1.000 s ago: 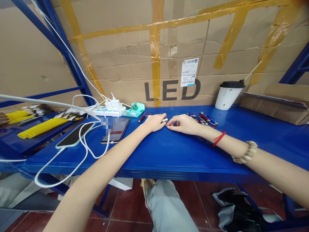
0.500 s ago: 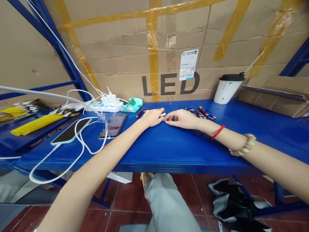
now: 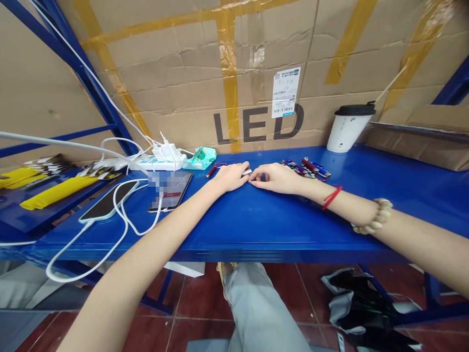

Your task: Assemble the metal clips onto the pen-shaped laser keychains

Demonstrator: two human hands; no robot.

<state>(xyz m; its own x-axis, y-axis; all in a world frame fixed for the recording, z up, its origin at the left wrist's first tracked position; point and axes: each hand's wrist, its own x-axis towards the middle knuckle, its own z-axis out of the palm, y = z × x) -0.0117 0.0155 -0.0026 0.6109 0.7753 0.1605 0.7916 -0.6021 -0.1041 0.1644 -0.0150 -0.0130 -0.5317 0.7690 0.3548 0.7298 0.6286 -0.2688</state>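
My left hand (image 3: pixel 230 177) rests on the blue metal shelf (image 3: pixel 256 225) with its fingers curled round a small silver cylindrical item (image 3: pixel 246 172). My right hand (image 3: pixel 278 177) lies just to its right, fingertips pinched at the silver item's end. What the right fingers grip is too small to make out. A red keychain flashlight (image 3: pixel 212 171) lies just behind my left hand. A pile of several red and blue keychain flashlights (image 3: pixel 308 168) sits behind my right hand.
Two phones (image 3: pixel 170 190) (image 3: pixel 106 207) lie at left with white cables (image 3: pixel 120 230) running to a power strip (image 3: pixel 154 163). A teal tissue pack (image 3: pixel 201 158), a white lidded cup (image 3: pixel 348 128), a taped cardboard box (image 3: pixel 256 73) behind, and yellow items (image 3: pixel 54 191) at far left.
Both hands stay together on the silver item with only slight finger shifts. The camera has tilted a little, so the scene sits slightly higher in view.
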